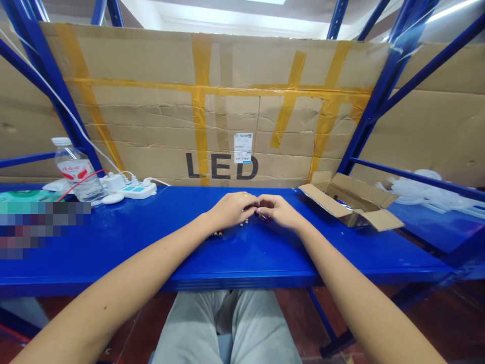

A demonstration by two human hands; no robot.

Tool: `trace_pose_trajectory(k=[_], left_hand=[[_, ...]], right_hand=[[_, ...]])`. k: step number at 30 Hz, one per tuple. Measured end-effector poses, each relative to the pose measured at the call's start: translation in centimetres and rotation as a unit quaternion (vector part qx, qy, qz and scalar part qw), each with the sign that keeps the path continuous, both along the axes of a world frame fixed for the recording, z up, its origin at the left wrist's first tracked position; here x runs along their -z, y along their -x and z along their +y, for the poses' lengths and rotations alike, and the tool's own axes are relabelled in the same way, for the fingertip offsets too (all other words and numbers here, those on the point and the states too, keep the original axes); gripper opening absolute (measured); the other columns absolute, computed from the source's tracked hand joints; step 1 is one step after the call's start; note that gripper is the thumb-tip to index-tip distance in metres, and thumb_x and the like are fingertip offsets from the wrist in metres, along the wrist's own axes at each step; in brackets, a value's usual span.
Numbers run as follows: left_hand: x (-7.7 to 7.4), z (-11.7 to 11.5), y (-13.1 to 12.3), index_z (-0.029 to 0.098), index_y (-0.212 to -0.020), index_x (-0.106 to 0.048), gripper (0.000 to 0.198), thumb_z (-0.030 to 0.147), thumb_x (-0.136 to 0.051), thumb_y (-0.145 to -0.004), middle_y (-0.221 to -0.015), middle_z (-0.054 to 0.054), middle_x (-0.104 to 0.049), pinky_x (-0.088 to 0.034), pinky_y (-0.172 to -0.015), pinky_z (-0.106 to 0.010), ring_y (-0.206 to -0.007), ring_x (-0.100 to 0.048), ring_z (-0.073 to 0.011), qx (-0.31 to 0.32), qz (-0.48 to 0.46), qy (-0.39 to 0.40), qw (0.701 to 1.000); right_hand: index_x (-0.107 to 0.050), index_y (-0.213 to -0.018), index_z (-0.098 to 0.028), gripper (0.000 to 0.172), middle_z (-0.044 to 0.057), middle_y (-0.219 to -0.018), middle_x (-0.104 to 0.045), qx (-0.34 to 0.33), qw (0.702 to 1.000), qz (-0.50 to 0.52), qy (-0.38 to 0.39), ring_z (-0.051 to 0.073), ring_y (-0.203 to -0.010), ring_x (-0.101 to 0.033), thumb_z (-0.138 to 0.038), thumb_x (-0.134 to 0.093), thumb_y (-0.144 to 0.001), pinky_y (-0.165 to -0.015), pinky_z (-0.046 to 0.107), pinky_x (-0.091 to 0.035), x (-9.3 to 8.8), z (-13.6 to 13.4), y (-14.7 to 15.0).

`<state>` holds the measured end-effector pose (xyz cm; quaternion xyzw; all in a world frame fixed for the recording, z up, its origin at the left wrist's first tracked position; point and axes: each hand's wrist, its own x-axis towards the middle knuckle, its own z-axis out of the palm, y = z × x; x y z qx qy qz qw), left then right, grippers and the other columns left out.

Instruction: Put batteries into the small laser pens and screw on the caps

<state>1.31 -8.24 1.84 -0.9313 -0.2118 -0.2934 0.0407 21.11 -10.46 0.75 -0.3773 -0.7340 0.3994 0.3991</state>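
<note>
My left hand (233, 209) and my right hand (278, 210) meet over the middle of the blue table (151, 253), fingertips almost touching. Both are closed, thumbs against fingers. A small dark piece with reddish-purple edges (264, 218) shows under my right fingers; its kind is too small to make out, and the fingers hide most of it. Just below my left fingertips lie a few tiny metallic parts (244, 222). More small parts, reddish and metallic (217, 234), rest on the table beside my left wrist.
An open cardboard box (341, 207) with dark items inside stands at the right. To the left are a water bottle (76, 172), a white power strip (138, 189) with plugs and cables, and a red wire (81, 183). A large taped cardboard panel (151, 131) closes off the back.
</note>
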Motion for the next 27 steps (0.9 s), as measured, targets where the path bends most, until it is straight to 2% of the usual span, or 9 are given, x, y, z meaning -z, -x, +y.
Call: trace_pose_trajectory(k=[3, 8, 13, 22, 25, 27], left_hand=[[0.1, 0.1, -0.2, 0.018, -0.093, -0.067, 0.015, 0.022, -0.054, -0.089, -0.092, -0.004, -0.072, -0.047, -0.079, -0.029, -0.086, -0.064, -0.017, 0.007, -0.059, 0.061, 0.996], [0.1, 0.1, -0.4, 0.017, -0.089, -0.07, 0.015, 0.023, -0.056, -0.086, -0.077, -0.001, -0.073, -0.047, -0.065, -0.024, -0.069, -0.064, -0.0131, 0.013, -0.122, 0.185, 0.975], [0.2, 0.2, -0.5, 0.015, -0.088, -0.07, 0.016, 0.024, -0.058, -0.084, -0.074, -0.002, -0.073, -0.048, -0.063, -0.024, -0.067, -0.065, -0.0135, 0.028, -0.149, 0.261, 0.953], [0.5, 0.2, -0.3, 0.015, -0.086, -0.07, 0.018, 0.027, -0.056, -0.087, -0.075, -0.003, -0.073, -0.05, -0.07, -0.026, -0.073, -0.067, -0.0154, 0.044, -0.13, 0.274, 0.952], [-0.1, 0.4, 0.0, 0.017, -0.088, -0.071, 0.019, 0.028, -0.055, -0.089, -0.085, -0.003, -0.074, -0.049, -0.074, -0.027, -0.08, -0.066, -0.0158, 0.032, -0.08, 0.203, 0.975], [-0.7, 0.6, 0.6, 0.018, -0.094, -0.071, 0.02, 0.029, -0.055, -0.089, -0.095, -0.005, -0.073, -0.047, -0.078, -0.029, -0.086, -0.065, -0.017, 0.014, -0.042, 0.128, 0.991]], right_hand=[[-0.062, -0.08, -0.017, 0.014, 0.0, -0.069, -0.062, -0.008, 1.0, -0.004, 0.003, 0.012, -0.059, -0.051, -0.029, -0.065, -0.075, -0.055, 0.026, -0.039, -0.1, -0.2, 0.1], [-0.064, -0.083, -0.016, 0.016, 0.003, -0.072, -0.066, -0.011, 1.0, 0.003, 0.011, 0.014, -0.061, -0.056, -0.032, -0.064, -0.077, -0.055, 0.026, -0.039, -0.2, -0.4, 0.3], [-0.064, -0.081, -0.016, 0.017, 0.003, -0.07, -0.067, -0.01, 0.999, 0.019, 0.023, 0.015, -0.06, -0.059, -0.032, -0.066, -0.076, -0.055, 0.027, -0.041, -0.1, -0.5, 0.6], [-0.063, -0.077, -0.016, 0.019, 0.004, -0.069, -0.067, -0.037, 0.996, 0.041, 0.076, 0.015, -0.06, -0.061, -0.033, -0.069, -0.074, -0.059, 0.03, -0.049, 0.2, -0.7, 0.9], [-0.063, -0.081, -0.016, 0.02, 0.005, -0.073, -0.069, -0.035, 0.997, 0.018, 0.073, 0.017, -0.066, -0.064, -0.034, -0.069, -0.074, -0.064, 0.032, -0.05, 0.0, -0.3, 0.2], [-0.064, -0.083, -0.017, 0.021, 0.005, -0.076, -0.07, 0.006, 0.999, 0.013, 0.038, 0.018, -0.071, -0.065, -0.034, -0.071, -0.073, -0.069, 0.034, -0.05, -0.3, 0.0, -1.1]])
